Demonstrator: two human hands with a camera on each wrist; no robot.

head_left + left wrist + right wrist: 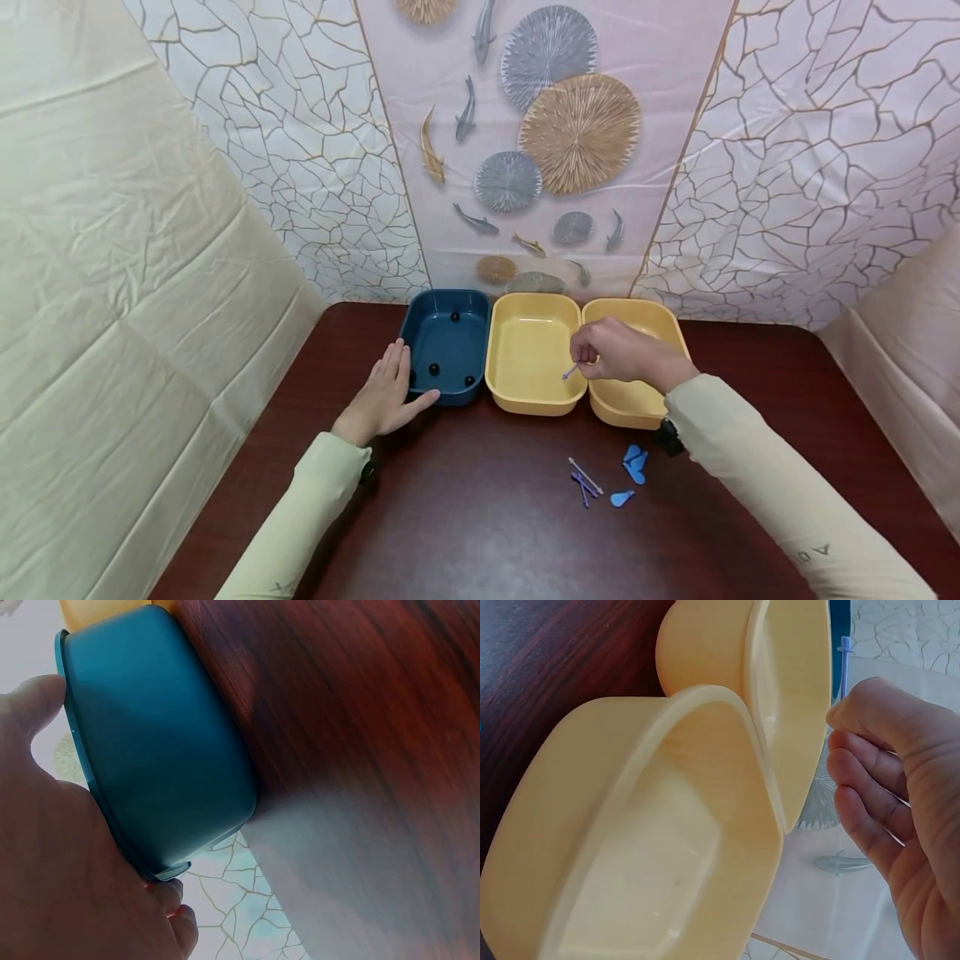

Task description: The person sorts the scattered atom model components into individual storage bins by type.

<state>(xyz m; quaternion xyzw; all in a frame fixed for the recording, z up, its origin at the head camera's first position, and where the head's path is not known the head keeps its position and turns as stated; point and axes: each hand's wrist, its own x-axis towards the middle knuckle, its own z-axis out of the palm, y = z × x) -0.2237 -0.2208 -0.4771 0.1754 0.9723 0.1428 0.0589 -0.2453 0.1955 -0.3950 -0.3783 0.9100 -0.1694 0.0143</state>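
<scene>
Above where the middle tub (528,358) and right tub (626,416) meet, the right hand (618,350) pinches a purple stick (570,372) near one end, its other fingers curled in. The stick's tip pokes out over the middle tub. It is thin, so a small twist could let it slip — and, this close to the rims, it might land in either tub. Farther left, the left hand (381,400) is spread, fingers straight, touching the rim of the blue tub (453,346) and gripping nothing. If it pushes too hard, the tub could tip and its black balls (434,369) could roll. On the table (480,500), more sticks (586,476) lie crossed — lifting one may drag another. The blue bits (635,467) lie near the right sleeve (765,467), which could brush them.
</scene>
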